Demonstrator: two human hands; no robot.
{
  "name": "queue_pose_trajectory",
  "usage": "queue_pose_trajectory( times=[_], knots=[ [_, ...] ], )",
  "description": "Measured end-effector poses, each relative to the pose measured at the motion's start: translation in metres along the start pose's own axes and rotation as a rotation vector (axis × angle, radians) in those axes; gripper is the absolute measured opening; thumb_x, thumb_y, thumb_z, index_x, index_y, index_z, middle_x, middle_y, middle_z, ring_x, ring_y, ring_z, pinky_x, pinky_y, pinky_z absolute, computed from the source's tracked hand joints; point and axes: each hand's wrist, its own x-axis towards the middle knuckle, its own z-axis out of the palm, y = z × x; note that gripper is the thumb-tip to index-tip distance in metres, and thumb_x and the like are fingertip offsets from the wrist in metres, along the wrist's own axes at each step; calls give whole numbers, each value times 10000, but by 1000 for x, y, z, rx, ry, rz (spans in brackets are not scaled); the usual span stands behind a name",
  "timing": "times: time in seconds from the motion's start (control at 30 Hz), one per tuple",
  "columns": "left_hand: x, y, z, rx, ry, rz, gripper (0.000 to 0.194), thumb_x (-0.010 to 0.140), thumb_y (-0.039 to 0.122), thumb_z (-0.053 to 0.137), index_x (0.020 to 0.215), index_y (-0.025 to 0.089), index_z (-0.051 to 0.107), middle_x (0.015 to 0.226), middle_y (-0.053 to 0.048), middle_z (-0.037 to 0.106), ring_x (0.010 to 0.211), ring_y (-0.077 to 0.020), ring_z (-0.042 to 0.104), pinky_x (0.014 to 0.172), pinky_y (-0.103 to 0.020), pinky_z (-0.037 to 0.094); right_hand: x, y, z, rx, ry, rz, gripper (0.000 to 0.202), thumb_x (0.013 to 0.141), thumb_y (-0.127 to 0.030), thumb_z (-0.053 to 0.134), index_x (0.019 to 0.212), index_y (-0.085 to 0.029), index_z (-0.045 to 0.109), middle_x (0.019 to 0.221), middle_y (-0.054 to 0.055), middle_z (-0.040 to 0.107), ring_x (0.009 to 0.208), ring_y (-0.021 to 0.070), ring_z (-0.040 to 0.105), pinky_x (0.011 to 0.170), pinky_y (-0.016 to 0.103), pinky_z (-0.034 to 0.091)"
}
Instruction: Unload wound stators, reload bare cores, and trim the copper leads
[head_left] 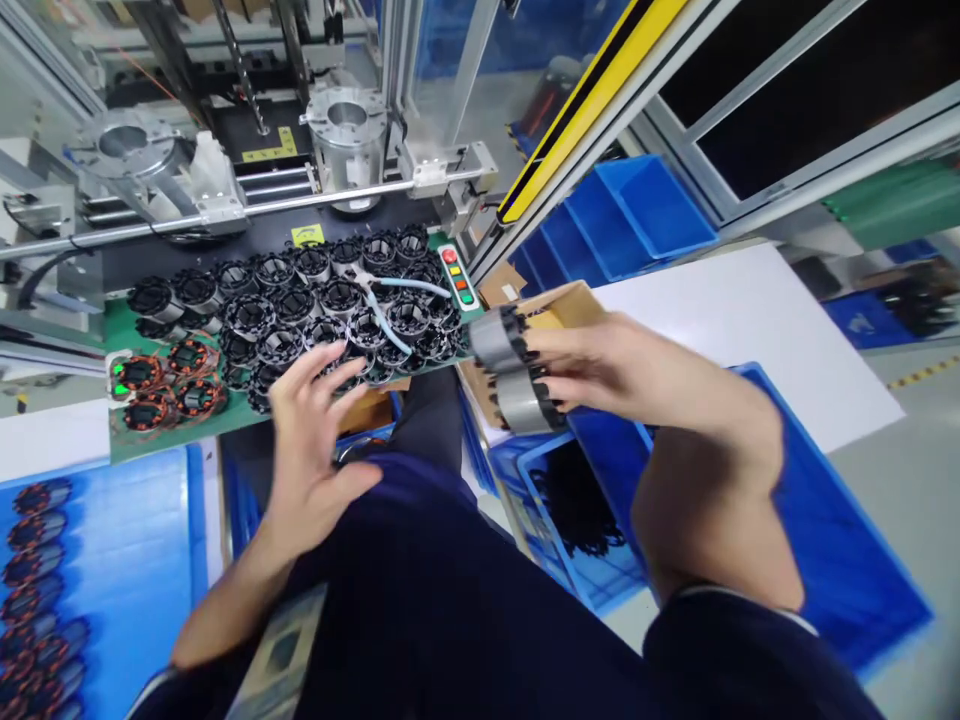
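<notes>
Two grey stator cores (510,372) with black slot liners, stacked side by side, gripped in midair, tilted on their sides, above blue bin, just right of green bench

1. The right hand (607,365) holds two stator cores (514,370) at 3 o'clock of the left hand (315,440).
2. A cluster of cores (322,300) lies on the bench (161,425) at 12 o'clock of the left hand.
3. A bin (825,560) sits below the right hand, at 5 o'clock.

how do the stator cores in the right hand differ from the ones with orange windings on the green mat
The cores in the right hand are bare grey metal with black ends, held in the air. The wound cores carry copper-orange coils and rest flat on the green mat. Both kinds are round, ring-shaped parts.
</notes>
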Motion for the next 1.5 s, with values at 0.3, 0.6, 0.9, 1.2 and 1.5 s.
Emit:
queue_pose_trajectory(
  times=[0.3,0.6,0.9,1.2,1.5],
  knots=[
    [52,17,37,-476,408,-314,673,1132,841,884,1461,338,581,1514,-93,882,1405,-340,920,1010,-434,804,132,-139,-5,-50,-353,-367,385,1160,-215,792,1530,-275,881,811,-102,759,676,114,673,654,266,505],
    [9,23,-6,-381,204,-88,687,1025,547,1139,1526,325,724,1371,-20,885,1014,-219,948,849,-310,797,202,-175,-11,46,-509,-357,417,1150,-655,942,1202,-243,980,1097,-66,938,892,92,842,770,183,621],
    [12,33,-3,-108,292,34,725,979,628,1175,1453,297,736,1221,0,817,1006,-187,773,916,-331,670,221,-197,1,45,-510,-312,416,1072,-670,989,1176,-267,994,1079,-95,937,974,92,869,829,160,640],
    [10,31,-1,-278,275,-98,633,1058,643,1098,1376,280,688,1123,8,829,902,-176,815,793,-317,706,223,-186,6,-10,-471,-409,253,1172,-491,943,1271,-263,992,1136,-91,940,905,57,856,771,85,605],
    [27,51,-13,-665,39,-450,730,1090,891,912,1335,222,754,1276,-141,945,955,-320,958,499,-273,683,214,-163,2,286,-546,-255,798,1122,-716,910,1754,-259,741,1372,-25,915,971,114,924,840,148,672]
  ],
)
